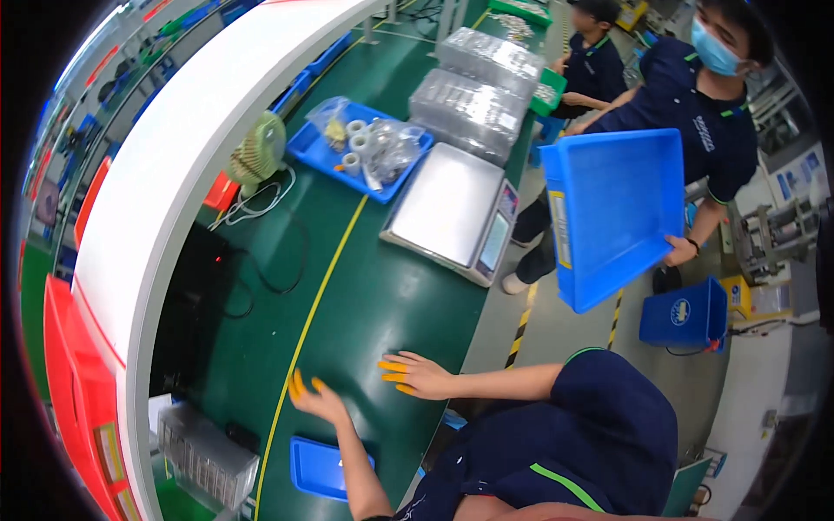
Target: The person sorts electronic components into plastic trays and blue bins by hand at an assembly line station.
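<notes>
Both my hands are above the green tabletop (347, 321) and hold nothing. My left hand (320, 403) is near the yellow line, palm partly turned up, fingers apart, with yellow finger covers on some fingertips. Its forearm crosses over a small blue tray (311, 467). My right hand (419, 376) reaches in from the right, fingers spread, also with yellow finger covers. Beyond the hands stands a digital scale (447, 204) with a bare metal plate. Past it, a blue tray (304, 148) holds white rolls and clear plastic bags.
At right, a standing co-worker holds a large blue bin (621, 217) beside the table. Wrapped clear stacks (473, 108) sit at the far end. A small fan (261, 152) and cables are at left, a clear plastic stack (207, 456) at lower left. Another person sits farther back.
</notes>
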### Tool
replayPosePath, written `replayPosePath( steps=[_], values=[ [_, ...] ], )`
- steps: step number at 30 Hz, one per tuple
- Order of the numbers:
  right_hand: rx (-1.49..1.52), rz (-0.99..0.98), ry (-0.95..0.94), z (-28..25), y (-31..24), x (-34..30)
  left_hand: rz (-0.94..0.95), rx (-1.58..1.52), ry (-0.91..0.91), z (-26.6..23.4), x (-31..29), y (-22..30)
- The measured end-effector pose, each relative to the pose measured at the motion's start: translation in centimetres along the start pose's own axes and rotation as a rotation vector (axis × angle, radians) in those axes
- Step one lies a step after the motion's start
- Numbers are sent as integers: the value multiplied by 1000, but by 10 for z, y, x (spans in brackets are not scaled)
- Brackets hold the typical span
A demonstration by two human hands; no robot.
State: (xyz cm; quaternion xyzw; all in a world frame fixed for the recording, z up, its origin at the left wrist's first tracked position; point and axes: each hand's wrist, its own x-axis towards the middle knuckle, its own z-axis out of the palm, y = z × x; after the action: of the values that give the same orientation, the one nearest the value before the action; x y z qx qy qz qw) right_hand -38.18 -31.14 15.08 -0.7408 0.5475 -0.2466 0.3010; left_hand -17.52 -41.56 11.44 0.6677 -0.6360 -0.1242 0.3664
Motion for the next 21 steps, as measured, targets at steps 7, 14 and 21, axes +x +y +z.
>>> replayPosePath(
  steps=[7, 14, 21],
  values=[
    [-415, 24, -204, -1, 57, -36, -263, -863, -631, 216, 129, 114],
    [-368, 110, -190, 3, 55, -34, -343, -648, -961, 323, 171, 192],
    [-349, 122, -230, -2, 61, -32, -384, -417, -680, 346, 178, 202]
  ],
)
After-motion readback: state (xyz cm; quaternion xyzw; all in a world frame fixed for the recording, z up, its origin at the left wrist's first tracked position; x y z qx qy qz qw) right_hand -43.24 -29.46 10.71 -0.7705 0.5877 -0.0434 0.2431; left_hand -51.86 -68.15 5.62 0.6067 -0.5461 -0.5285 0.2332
